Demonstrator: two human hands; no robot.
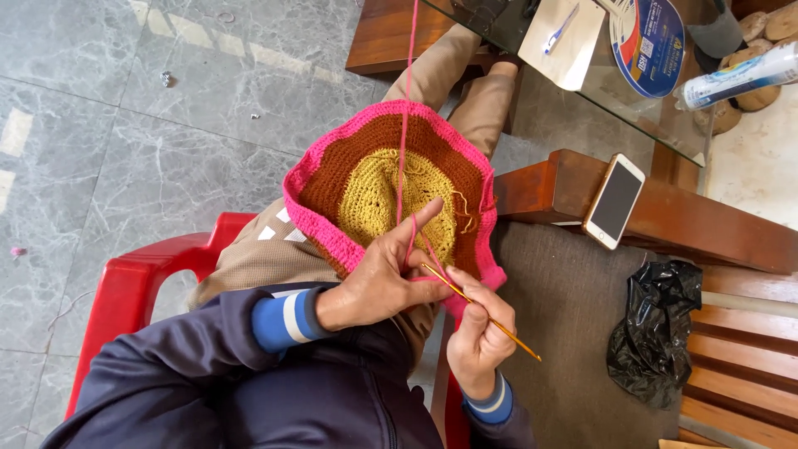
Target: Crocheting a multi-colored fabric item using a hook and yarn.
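The crochet hat lies on the lap – soft, light, floppy (I judge). Left hand pinches its pink rim w/ the pink yarn; right hand clasps the gold hook.

The crochet piece is held on the lap, just beyond the left hand, with the hook gripped in the right hand beside it. A phone is laid on an armrest to the right of the grip, and a bag is set on a bench nearer and further right.
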